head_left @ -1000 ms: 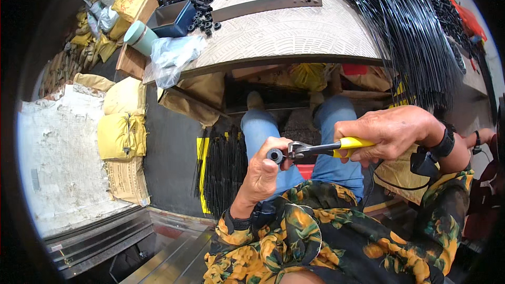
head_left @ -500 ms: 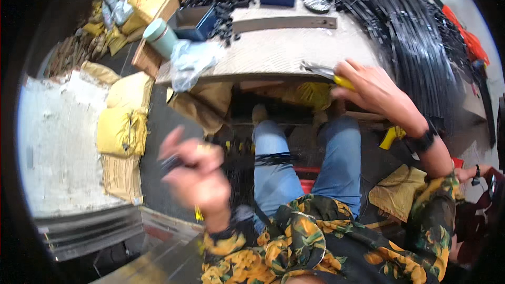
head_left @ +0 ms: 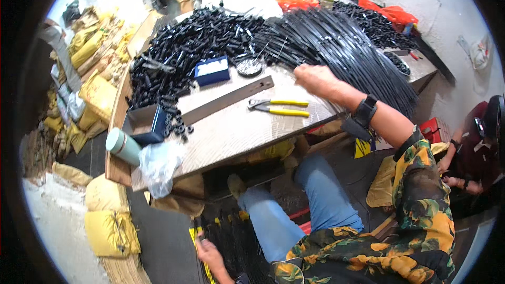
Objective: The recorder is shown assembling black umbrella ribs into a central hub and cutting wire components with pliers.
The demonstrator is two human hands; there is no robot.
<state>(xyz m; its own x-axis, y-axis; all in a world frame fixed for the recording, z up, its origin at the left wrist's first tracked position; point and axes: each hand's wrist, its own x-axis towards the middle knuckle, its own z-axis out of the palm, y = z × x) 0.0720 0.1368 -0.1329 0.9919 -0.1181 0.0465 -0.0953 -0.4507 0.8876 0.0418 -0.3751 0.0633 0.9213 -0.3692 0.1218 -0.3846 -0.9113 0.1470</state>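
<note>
pliers (head_left: 286, 103) now just beside right hand (head_left: 317, 80)

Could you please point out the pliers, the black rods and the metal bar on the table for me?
Pliers (head_left: 288, 112): head view, on the lower yellow handle.
Black rods (head_left: 344, 42): head view, on the middle of the bundle.
Metal bar (head_left: 227, 100): head view, on the middle of its length.

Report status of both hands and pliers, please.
Right hand at black strips. Left hand low, left of legs. Pliers unheld on table; metal bar just beyond.
</note>
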